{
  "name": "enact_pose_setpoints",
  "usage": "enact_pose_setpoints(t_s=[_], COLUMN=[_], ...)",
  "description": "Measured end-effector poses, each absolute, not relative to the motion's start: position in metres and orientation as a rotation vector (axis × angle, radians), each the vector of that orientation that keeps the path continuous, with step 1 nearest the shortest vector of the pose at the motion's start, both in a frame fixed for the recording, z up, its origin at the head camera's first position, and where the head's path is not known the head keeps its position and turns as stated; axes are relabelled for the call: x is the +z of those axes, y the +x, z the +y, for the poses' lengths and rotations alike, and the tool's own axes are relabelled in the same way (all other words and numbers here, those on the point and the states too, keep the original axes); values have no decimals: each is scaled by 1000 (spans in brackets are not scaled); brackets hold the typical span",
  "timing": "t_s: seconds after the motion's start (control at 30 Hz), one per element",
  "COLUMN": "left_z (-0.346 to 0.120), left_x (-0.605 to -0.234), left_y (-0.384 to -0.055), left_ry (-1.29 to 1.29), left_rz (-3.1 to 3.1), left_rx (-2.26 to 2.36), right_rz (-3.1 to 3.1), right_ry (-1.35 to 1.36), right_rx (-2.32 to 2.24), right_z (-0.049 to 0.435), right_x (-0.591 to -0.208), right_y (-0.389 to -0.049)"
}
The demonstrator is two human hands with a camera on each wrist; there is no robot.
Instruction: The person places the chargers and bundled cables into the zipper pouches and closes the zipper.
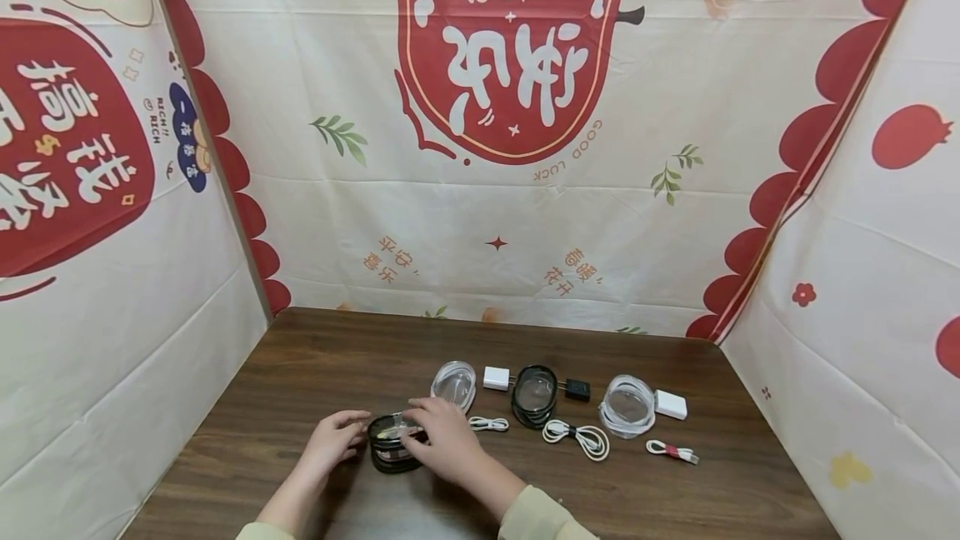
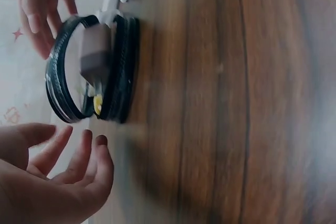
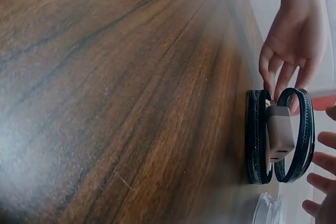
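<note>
A small oval pouch with clear panels and black zip edging stands on the table in front of the hands. Its lid is partly raised, and a pinkish-grey charger block shows between lid and base. Something small and yellow lies inside as well. At the pouch's left side is my left hand, fingers loosely bent, with a small gap to it in the left wrist view. My right hand hovers at the right side with fingers spread; whether it touches the lid cannot be told.
Right of the hands on the wooden table lie a white-edged pouch, a black-edged pouch and another white-edged pouch. Among them are white chargers, a black charger and bundled white cables. Printed cloth surrounds the table.
</note>
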State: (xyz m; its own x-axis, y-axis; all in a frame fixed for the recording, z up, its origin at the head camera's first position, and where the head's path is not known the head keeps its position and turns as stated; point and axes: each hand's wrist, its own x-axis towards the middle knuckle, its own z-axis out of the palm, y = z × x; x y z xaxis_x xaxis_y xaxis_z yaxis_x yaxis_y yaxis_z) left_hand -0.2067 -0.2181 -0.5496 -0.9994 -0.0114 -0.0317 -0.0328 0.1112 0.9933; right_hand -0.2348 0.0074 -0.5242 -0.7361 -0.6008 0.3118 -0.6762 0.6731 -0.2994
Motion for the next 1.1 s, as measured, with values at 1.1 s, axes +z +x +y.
enact_pose_setpoints(t_s=[1.1], left_z=[-215], left_x=[-548], left_y=[-232], left_ry=[233], left_rz=[2705], left_rx=[1433], right_rz=[-2933], right_ry=[1296], right_rx=[472], right_z=[11], right_x=[-530], right_y=[-227])
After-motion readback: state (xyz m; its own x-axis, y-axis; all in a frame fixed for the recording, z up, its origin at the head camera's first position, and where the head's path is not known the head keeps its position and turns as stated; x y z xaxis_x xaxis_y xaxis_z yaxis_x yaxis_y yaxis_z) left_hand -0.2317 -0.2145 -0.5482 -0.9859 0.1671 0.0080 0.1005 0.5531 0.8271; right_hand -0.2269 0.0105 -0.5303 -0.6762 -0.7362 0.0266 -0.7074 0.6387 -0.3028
